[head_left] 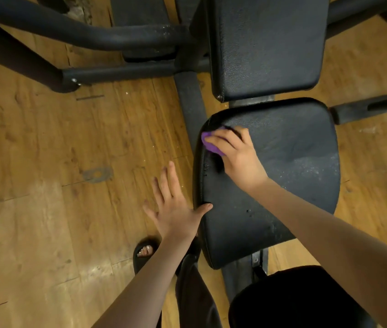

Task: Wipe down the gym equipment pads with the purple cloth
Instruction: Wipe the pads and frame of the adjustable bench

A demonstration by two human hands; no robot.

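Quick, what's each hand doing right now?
Left hand: open, fingers straight, thumb touching the seat pad edge.
Right hand: pressing the purple cloth onto the seat pad, fingers curled over it.

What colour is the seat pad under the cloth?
Black, with pale dusty specks toward its right side; the head view shows the seat pad under the purple cloth.

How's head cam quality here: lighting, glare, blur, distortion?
Head view: dim, warm light; soft glare patches on the wood floor; straight frame tubes bow from wide-angle distortion; slight softness around the right hand pressing the purple cloth on the seat pad; left hand reasonably sharp; black clothing at the bottom crushed to shadow.
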